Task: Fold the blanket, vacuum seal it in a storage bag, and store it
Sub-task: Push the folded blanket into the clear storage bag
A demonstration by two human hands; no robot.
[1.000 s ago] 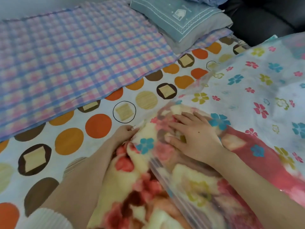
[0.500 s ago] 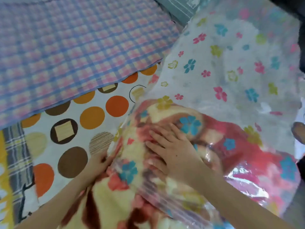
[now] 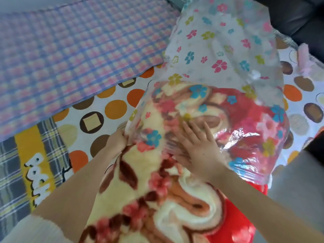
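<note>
Nearest you, the thick end of the folded blanket [image 3: 157, 199] lies outside the bag, its rolled layers loose and bulging; only the far half sits inside the clear plastic. That loose end is the first risk, because if you push from the top alone the folds may open and jam at the mouth. A little farther, your left hand [image 3: 116, 143] pinches the rim of the storage bag [image 3: 219, 50] at its left side. The plastic there looks stretched, so a hard tug against the fleece could split the seam or damage the zip track, and then the bag would not hold a vacuum. Your right hand [image 3: 199, 149] lies flat with fingers spread on the plastic over the blanket, holding nothing. On that slick film it could slide instead of driving the bundle in. On the right, the filled part of the bag seems to reach past the edge of the bed over the floor [image 3: 289, 181], so a strong shove might tip it off. Beyond your hands the far end of the bag stands up empty and crumpled, and trapped air or a fold there may block the blanket from reaching the bottom.
</note>
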